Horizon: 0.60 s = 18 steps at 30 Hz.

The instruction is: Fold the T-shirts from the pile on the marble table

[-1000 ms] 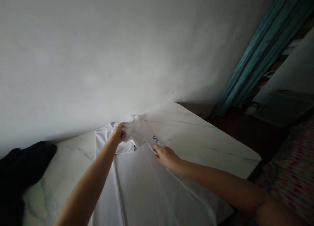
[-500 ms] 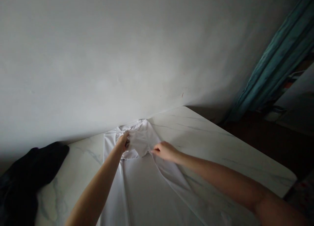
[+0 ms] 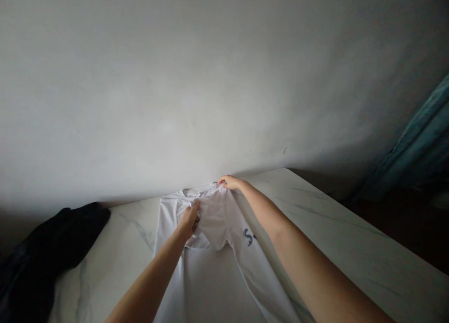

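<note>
A white long-sleeved shirt (image 3: 213, 215) lies spread on the table, its collar toward the wall. Dark lettering shows on its right sleeve. My left hand (image 3: 190, 218) is closed on bunched fabric just below the collar. At the far right shoulder, beside the neckline, my right hand (image 3: 229, 181) pinches the cloth between its fingers. The shirt's lower part runs out of view toward me, partly behind my left forearm.
The white marble-patterned table (image 3: 308, 196) stands against a plain grey wall (image 3: 210, 79). A black garment (image 3: 63, 238) is heaped at the table's left. Beyond the right edge hangs a teal curtain (image 3: 417, 140), with dark floor below it.
My right hand has moved from the shirt's underarm area up to the shoulder near the neckline. The right sleeve's lettering now shows. My left hand keeps hold of the fabric. The view has shifted slightly.
</note>
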Motion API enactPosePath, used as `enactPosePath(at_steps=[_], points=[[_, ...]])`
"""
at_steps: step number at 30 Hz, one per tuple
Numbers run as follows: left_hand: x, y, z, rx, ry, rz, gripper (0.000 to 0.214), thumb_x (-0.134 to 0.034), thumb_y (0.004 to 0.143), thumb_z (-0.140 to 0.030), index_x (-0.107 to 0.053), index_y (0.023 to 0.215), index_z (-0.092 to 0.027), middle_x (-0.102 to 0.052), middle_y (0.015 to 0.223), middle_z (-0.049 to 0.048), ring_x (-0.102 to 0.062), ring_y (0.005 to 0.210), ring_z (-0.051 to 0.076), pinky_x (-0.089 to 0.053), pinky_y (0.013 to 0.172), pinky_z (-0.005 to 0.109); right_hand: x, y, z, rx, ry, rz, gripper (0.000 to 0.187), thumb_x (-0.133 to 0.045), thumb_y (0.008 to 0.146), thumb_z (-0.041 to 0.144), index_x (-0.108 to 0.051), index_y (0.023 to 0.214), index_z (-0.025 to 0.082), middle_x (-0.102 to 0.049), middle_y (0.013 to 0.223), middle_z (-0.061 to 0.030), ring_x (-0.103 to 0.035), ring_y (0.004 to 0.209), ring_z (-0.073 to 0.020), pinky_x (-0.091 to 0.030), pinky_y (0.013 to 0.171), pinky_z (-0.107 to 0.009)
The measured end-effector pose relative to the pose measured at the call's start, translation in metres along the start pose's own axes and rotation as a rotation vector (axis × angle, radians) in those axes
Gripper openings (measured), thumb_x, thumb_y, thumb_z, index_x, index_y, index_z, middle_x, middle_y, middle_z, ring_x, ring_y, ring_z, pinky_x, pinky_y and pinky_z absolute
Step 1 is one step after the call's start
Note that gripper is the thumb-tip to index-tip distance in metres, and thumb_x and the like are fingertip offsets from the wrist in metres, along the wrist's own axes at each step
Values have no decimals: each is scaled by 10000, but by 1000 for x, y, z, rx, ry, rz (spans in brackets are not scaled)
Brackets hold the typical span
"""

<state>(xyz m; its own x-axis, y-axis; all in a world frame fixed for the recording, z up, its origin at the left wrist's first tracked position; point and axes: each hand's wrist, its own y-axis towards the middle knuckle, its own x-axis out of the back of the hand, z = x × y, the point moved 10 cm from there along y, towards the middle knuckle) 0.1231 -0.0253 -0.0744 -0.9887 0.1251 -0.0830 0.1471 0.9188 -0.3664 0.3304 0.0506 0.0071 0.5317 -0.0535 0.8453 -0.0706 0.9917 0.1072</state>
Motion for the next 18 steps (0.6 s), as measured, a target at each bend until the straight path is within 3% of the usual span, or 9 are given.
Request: enactPosePath(at_steps=[4, 10, 15, 18], points=[[-3, 5, -11, -24, -12, 24, 328, -671, 776, -506, -647, 849, -187, -667, 585, 25, -649, 536, 188, -501, 495, 262, -14, 17, -20, -6, 97, 93, 234, -582, 771, -25, -733, 923, 69, -696, 783, 41, -590, 766, -52, -385, 695, -109], [12, 14, -24, -34, 28, 1, 247, -675, 748, -419, -638, 810, -183, -659, 605, 40, -631, 528, 205, -477, 478, 282, -28, 27, -43, -34, 134, 62, 164, -636, 786, 31, -726, 911, 89, -722, 812, -1, -595, 748, -82, -431, 715, -152], [34, 21, -34, -125, 374, -116, 190, -534, 796, -352, -609, 769, -180, -623, 613, 27, -614, 576, 196, -453, 516, 271, -33, 28, -52, -45, 100, 13, 158, -647, 831, 91, -726, 964, 121, -746, 914, -43, -636, 811, -105, -460, 749, -177], [46, 23, -35, -151, 500, -177, 150, -536, 776, -306, -599, 731, -178, -611, 614, 28, -624, 650, 213, -437, 567, 273, -33, 25, -54, -59, 52, -28, 151, -659, 842, 115, -727, 967, 165, -748, 969, -36, -655, 888, -126, -464, 780, -197]])
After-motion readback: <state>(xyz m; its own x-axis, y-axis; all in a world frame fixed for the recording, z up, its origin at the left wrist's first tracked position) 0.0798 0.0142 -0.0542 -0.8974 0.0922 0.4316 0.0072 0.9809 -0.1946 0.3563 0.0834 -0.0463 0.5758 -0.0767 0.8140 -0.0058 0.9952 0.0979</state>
